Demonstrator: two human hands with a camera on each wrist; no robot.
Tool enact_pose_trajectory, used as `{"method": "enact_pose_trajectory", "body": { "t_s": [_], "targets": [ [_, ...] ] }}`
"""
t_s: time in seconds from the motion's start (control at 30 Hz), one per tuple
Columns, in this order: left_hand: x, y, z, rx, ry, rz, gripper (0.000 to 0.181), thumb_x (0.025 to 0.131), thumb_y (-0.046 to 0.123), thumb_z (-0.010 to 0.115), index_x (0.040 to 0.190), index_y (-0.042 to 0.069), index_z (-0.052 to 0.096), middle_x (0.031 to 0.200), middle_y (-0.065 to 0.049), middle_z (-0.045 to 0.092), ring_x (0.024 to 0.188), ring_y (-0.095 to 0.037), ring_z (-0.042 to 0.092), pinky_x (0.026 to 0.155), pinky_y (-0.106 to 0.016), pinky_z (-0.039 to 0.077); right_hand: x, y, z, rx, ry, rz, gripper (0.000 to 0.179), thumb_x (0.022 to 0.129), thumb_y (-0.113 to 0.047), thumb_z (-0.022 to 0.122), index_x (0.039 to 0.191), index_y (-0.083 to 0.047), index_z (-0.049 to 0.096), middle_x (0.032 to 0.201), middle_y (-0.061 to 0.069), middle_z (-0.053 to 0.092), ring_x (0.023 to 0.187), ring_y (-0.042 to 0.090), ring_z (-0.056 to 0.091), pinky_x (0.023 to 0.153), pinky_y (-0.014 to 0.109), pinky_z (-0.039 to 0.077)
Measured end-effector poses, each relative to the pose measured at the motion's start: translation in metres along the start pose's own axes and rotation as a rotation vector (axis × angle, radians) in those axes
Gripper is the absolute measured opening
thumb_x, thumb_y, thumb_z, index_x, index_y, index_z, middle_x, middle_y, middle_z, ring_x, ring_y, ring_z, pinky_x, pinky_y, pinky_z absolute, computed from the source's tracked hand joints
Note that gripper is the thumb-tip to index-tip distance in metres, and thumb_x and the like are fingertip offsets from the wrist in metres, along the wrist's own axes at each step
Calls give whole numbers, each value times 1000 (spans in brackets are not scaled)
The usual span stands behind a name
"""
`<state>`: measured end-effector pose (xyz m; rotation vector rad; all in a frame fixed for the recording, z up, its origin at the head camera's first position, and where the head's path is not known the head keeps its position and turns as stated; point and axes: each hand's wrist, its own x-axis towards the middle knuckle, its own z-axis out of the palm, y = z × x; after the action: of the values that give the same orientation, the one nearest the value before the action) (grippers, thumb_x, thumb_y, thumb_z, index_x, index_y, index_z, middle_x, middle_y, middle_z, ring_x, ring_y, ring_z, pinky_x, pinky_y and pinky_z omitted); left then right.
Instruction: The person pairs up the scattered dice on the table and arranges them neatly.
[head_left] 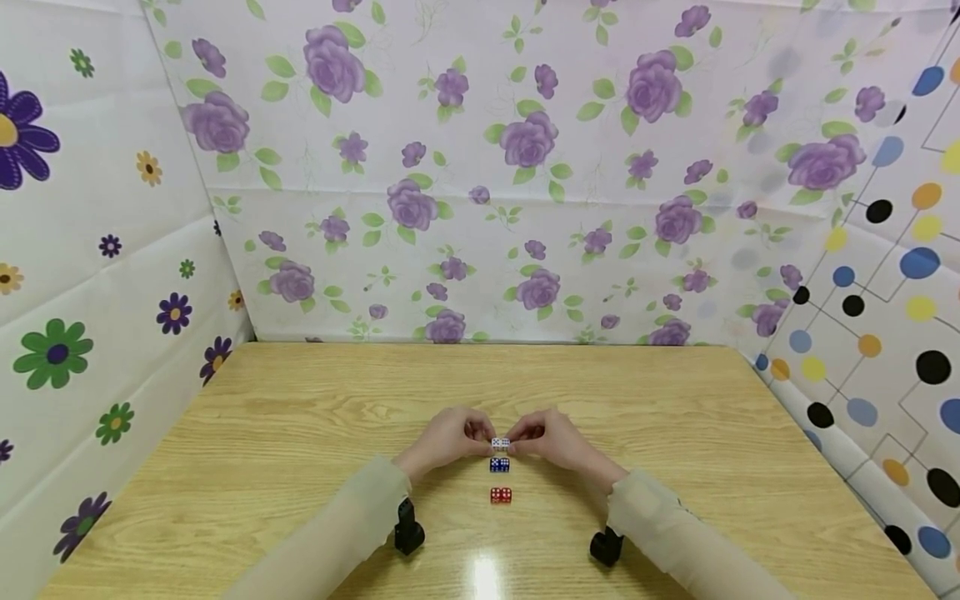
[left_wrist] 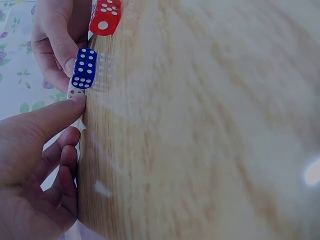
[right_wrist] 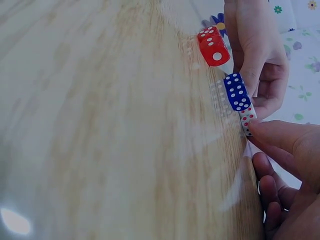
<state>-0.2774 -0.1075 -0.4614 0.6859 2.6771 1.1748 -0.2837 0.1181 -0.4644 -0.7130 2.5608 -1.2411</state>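
Observation:
Two white dice (head_left: 500, 444) sit side by side on the table, between the hands. My left hand (head_left: 450, 437) pinches the left end of this pair with thumb and forefinger, its other fingers curled. From the opposite side, my right hand (head_left: 553, 440) pinches the right end likewise. Just nearer to me are two blue dice (head_left: 499, 465), set side by side and touched by neither hand. Closer still lie two red dice (head_left: 501, 496), also paired. In the right wrist view red pips show on a white die (right_wrist: 246, 120); fingertips cover part of it.
The wooden table (head_left: 360, 375) meets a floral cloth (head_left: 480, 250) at the back. Patterned cloths rise at the left and right. Black wrist cameras (head_left: 408, 529) hang under both sleeves, close to the tabletop.

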Motion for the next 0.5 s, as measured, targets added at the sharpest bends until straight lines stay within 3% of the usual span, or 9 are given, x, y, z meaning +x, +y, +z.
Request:
{"method": "enact_pose_trajectory", "body": {
  "t_s": [0.5],
  "targets": [
    [0,0,-1,-2,1,4,10,83,17,80,88,15,72,75,-1,63,67,-12,52,62,-24,41,1,2,1,-1,7,-39,11,86,-18,77,96,-14,77,91,4,75,68,5,54,61,19,43]
  ]
}}
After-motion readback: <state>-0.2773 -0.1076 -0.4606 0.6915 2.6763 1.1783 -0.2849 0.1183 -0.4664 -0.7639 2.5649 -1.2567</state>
